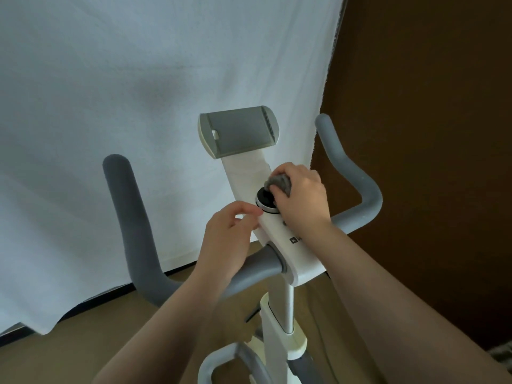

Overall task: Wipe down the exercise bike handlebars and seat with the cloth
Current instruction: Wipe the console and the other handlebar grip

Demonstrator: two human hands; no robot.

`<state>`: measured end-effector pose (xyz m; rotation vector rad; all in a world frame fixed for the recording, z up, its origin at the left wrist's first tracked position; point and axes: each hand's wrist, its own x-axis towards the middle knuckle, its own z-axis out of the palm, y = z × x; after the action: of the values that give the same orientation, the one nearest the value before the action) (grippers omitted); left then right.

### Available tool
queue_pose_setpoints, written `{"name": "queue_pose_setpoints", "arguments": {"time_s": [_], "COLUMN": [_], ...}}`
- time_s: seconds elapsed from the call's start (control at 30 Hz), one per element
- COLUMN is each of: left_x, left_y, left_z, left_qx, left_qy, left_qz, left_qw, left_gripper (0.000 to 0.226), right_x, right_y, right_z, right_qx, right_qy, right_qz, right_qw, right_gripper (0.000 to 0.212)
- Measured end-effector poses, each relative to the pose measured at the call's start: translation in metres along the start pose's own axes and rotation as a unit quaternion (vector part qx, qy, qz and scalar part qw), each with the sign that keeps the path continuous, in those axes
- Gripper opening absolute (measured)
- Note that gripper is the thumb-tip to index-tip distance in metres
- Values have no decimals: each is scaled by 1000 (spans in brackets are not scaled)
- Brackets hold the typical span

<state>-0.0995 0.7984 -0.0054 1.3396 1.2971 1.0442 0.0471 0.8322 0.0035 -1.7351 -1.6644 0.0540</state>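
Note:
The exercise bike's grey padded handlebars curve up on both sides, the left handlebar (124, 217) and the right handlebar (346, 173). Between them runs the white console (279, 234) with a round black dial (265, 202). My right hand (300, 198) grips a bunched grey cloth (279, 182) and holds it against the console just beside the dial. My left hand (227, 239) hovers over the console's left edge, fingers loosely curled with the thumb and fingertips close together, holding nothing I can see. The seat is out of view.
A grey tablet holder (238, 134) stands at the top of the console. A white sheet (138, 106) hangs behind the bike, with a brown wall (429, 106) to the right. The bike's white post (279, 314) drops to a tan floor (110, 342).

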Motion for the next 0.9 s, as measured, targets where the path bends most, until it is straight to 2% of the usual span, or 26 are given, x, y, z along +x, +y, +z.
{"name": "queue_pose_setpoints", "arguments": {"time_s": [0.1, 0.13, 0.2, 0.27, 0.3, 0.4, 0.43, 0.5, 0.57, 0.63, 0.7, 0.77, 0.83, 0.9], "left_x": [-1, 0, -1, -6, -10, -22, -24, -27, -29, -30, -29, -29, -33, -35], "left_y": [0, 0, 1, -2, -5, -12, -13, -13, -13, -15, -18, -18, -17, -17], "left_z": [-1, -2, -5, -13, -19, -44, -51, -58, -57, -53, -53, -56, -58, -60], "left_qx": [-9, -14, -10, 70, 127, 235, 248, 270, 335, 432, 498, 523, 544, 544], "left_qy": [17, 23, 20, -8, -24, -26, -24, -39, -80, -117, -145, -160, -179, -202], "left_qz": [8, 5, -1, 9, 18, 40, 40, 36, 45, 80, 121, 138, 155, 186], "left_qw": [1000, 1000, 1000, 997, 991, 971, 968, 961, 938, 891, 846, 825, 805, 793], "left_gripper": [22, 21, 17, 13, 14, 20, 21, 22, 25, 27, 25, 22, 23, 25], "right_x": [-23, -27, -31, -40, -46, -70, -70, -67, -73, -85, -94, -91, -96, -111], "right_y": [-7, -4, 2, -1, -5, -9, -6, -1, -7, -19, -23, -21, -27, -43], "right_z": [-3, -6, -9, -7, -5, -4, -7, -9, -7, -3, -2, -1, 7, 21], "right_qx": [23, 31, 46, 19, 9, 17, 32, 53, 26, 2, -33, -60, -78, -81], "right_qy": [-75, -74, -17, 38, 38, -42, -41, 28, 85, 67, 30, 65, 111, 118], "right_qz": [-104, -108, -59, -23, -34, -110, -117, -91, -39, -45, -100, -106, -48, -15], "right_qw": [991, 991, 997, 999, 999, 993, 992, 994, 995, 997, 994, 990, 990, 990], "right_gripper": [16, 16, 16, 18, 17, 13, 12, 13, 15, 14, 11, 8, 9, 13]}}
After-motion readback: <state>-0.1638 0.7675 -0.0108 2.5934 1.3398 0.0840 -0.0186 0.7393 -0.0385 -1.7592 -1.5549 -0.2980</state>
